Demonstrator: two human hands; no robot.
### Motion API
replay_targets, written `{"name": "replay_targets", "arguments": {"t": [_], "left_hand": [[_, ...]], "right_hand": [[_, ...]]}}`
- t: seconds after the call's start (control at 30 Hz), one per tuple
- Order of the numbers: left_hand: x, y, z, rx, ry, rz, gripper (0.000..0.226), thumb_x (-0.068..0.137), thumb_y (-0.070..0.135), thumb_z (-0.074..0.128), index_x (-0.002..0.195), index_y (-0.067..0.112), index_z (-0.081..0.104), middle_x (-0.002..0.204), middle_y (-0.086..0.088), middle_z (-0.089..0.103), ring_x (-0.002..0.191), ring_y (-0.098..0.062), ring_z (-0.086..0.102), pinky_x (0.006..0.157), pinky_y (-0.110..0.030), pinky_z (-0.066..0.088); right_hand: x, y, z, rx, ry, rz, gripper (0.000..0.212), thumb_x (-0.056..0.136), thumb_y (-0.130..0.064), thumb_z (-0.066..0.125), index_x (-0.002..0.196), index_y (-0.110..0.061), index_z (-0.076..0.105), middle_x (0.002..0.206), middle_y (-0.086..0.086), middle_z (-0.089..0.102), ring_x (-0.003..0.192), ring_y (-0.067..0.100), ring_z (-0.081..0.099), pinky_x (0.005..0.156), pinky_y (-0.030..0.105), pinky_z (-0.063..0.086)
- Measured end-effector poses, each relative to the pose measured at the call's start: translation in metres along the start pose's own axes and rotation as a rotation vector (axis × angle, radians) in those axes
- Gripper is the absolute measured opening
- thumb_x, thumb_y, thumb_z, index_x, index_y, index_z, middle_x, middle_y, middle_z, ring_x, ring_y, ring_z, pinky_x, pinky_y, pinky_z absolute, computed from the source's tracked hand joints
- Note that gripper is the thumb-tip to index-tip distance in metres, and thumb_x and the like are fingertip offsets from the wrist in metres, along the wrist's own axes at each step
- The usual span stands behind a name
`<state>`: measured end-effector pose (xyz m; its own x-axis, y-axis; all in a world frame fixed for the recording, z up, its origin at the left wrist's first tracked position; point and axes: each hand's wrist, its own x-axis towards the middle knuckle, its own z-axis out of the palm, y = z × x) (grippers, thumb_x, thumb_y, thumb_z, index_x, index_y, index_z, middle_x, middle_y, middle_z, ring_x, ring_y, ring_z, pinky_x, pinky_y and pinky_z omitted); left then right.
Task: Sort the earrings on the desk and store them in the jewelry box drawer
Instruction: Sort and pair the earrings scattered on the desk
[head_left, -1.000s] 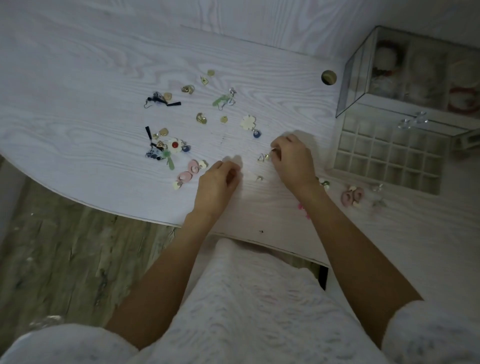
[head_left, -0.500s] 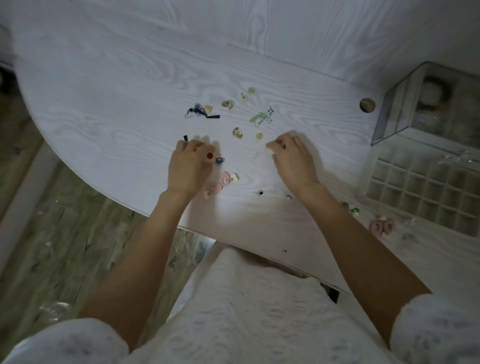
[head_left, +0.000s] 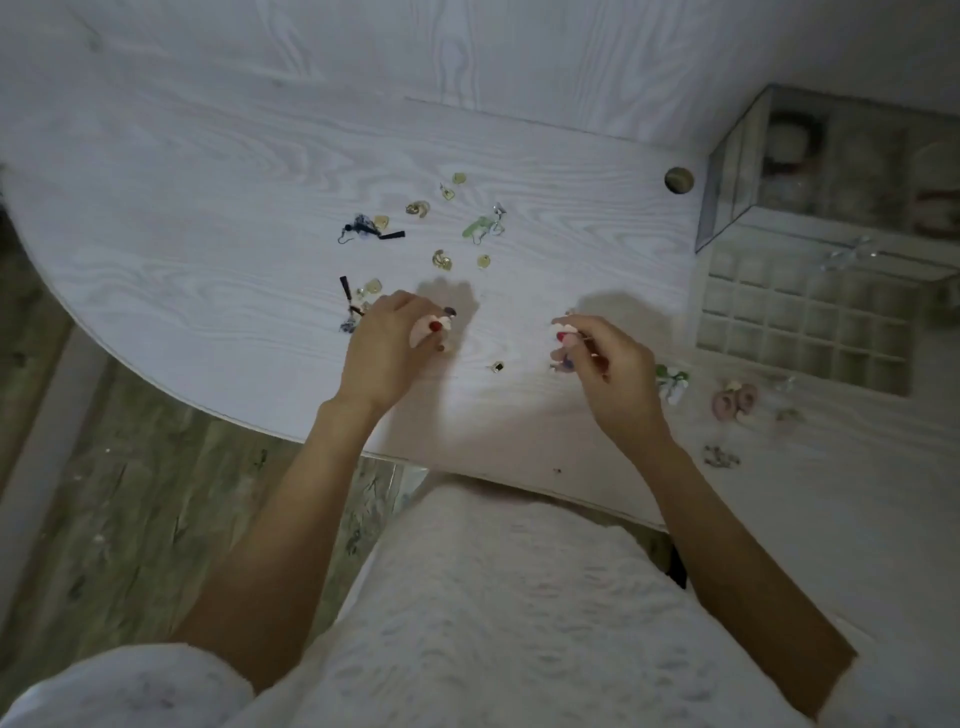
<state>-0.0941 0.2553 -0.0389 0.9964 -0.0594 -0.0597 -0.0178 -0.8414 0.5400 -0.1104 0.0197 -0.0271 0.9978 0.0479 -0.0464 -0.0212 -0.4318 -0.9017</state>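
Hands have lifted since a moment ago: the left hand (head_left: 387, 353) and right hand (head_left: 605, 364) each pinch a flower earring (head_left: 428, 327), a likely pair for the open drawer (head_left: 810, 322) at right.

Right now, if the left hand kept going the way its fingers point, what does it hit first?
The left hand points up-right; probably the gold earring beyond its fingertips, though height above the desk is unclear.

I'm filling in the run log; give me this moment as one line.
left hand: holds flower earring | right hand: holds matching earring | drawer: open
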Motion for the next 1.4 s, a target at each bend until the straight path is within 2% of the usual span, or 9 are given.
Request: {"name": "replay_targets", "arguments": {"t": [0.1, 0.27, 0.33, 0.43, 0.57, 0.77, 0.87, 1.1, 1.4], "left_hand": [[-0.027, 0.038, 0.014, -0.235, -0.119, 0.022, 0.013, 0.088, 0.018, 0.061, 0.100, 0.020, 0.065, 0.098, 0.001, 0.069, 0.088, -0.017, 0.062, 0.076, -0.028, 0.048], [-0.066, 0.090, 0.059, -0.405, -0.259, 0.096, 0.016, 0.088, 0.021, 0.062, 0.104, 0.025, 0.063, 0.096, 0.019, 0.063, 0.082, -0.006, 0.062, 0.076, -0.022, 0.051], [-0.073, 0.108, 0.078, -0.413, -0.331, 0.141, 0.016, 0.089, 0.022, 0.061, 0.105, 0.024, 0.062, 0.094, 0.017, 0.062, 0.080, -0.007, 0.061, 0.072, -0.022, 0.051], [-0.069, 0.140, 0.106, -0.332, -0.451, 0.233, 0.017, 0.089, 0.025, 0.060, 0.106, 0.022, 0.059, 0.096, 0.003, 0.067, 0.084, -0.017, 0.062, 0.073, -0.027, 0.048], [-0.056, 0.192, 0.135, -0.273, -0.521, 0.372, 0.015, 0.088, 0.017, 0.060, 0.103, 0.017, 0.060, 0.098, -0.003, 0.068, 0.085, -0.019, 0.061, 0.072, -0.023, 0.045], [-0.048, 0.242, 0.168, -0.294, -0.545, 0.386, 0.017, 0.084, 0.013, 0.063, 0.101, 0.013, 0.064, 0.101, -0.009, 0.066, 0.094, -0.023, 0.059, 0.079, -0.030, 0.044], [-0.045, 0.258, 0.186, -0.199, -0.573, 0.406, 0.024, 0.084, 0.013, 0.060, 0.109, 0.014, 0.061, 0.104, -0.011, 0.062, 0.096, -0.025, 0.057, 0.073, -0.020, 0.033], [-0.040, 0.276, 0.203, 0.072, -0.637, 0.456, 0.050, 0.088, 0.009, 0.052, 0.136, 0.015, 0.039, 0.133, -0.011, 0.049, 0.120, -0.026, 0.047, 0.096, -0.032, 0.036], [-0.041, 0.268, 0.199, 0.197, -0.504, 0.516, 0.043, 0.091, 0.016, 0.052, 0.132, 0.011, 0.042, 0.129, -0.011, 0.045, 0.108, -0.028, 0.050, 0.081, -0.032, 0.041]], "right_hand": [[-0.046, 0.014, -0.023, -0.026, 0.017, 0.073, 0.015, 0.093, -0.012, 0.052, 0.103, -0.015, 0.064, 0.078, 0.000, 0.067, 0.072, 0.004, 0.065, 0.066, 0.013, 0.050], [-0.111, 0.057, -0.057, -0.100, 0.203, 0.253, 0.013, 0.092, -0.018, 0.056, 0.103, -0.015, 0.063, 0.087, 0.000, 0.069, 0.071, -0.003, 0.064, 0.067, 0.011, 0.050], [-0.125, 0.071, -0.075, -0.123, 0.314, 0.337, 0.013, 0.092, -0.017, 0.057, 0.102, -0.013, 0.062, 0.085, 0.000, 0.067, 0.066, -0.009, 0.061, 0.064, 0.002, 0.043], [-0.134, 0.087, -0.108, -0.235, 0.424, 0.370, 0.011, 0.091, -0.015, 0.057, 0.099, -0.009, 0.062, 0.079, 0.002, 0.065, 0.069, 0.006, 0.060, 0.063, -0.001, 0.038], [-0.131, 0.113, -0.146, -0.336, 0.471, 0.388, 0.011, 0.091, -0.016, 0.056, 0.093, -0.008, 0.063, 0.082, 0.009, 0.068, 0.078, 0.024, 0.063, 0.074, 0.029, 0.049], [-0.123, 0.134, -0.168, -0.411, 0.540, 0.496, 0.018, 0.090, -0.016, 0.056, 0.104, -0.007, 0.064, 0.098, 0.015, 0.067, 0.090, 0.029, 0.061, 0.078, 0.031, 0.043], [-0.127, 0.141, -0.176, -0.452, 0.587, 0.527, 0.022, 0.091, -0.017, 0.053, 0.106, -0.005, 0.064, 0.108, 0.019, 0.060, 0.091, 0.034, 0.060, 0.084, 0.038, 0.046], [-0.139, 0.147, -0.183, -0.498, 0.438, 0.475, 0.044, 0.084, 0.001, 0.053, 0.127, -0.008, 0.052, 0.122, 0.023, 0.049, 0.104, 0.038, 0.051, 0.094, 0.044, 0.041], [-0.128, 0.153, -0.182, -0.473, 0.365, 0.409, 0.050, 0.081, 0.003, 0.055, 0.129, -0.008, 0.050, 0.118, 0.023, 0.048, 0.097, 0.036, 0.052, 0.085, 0.036, 0.042]]}}
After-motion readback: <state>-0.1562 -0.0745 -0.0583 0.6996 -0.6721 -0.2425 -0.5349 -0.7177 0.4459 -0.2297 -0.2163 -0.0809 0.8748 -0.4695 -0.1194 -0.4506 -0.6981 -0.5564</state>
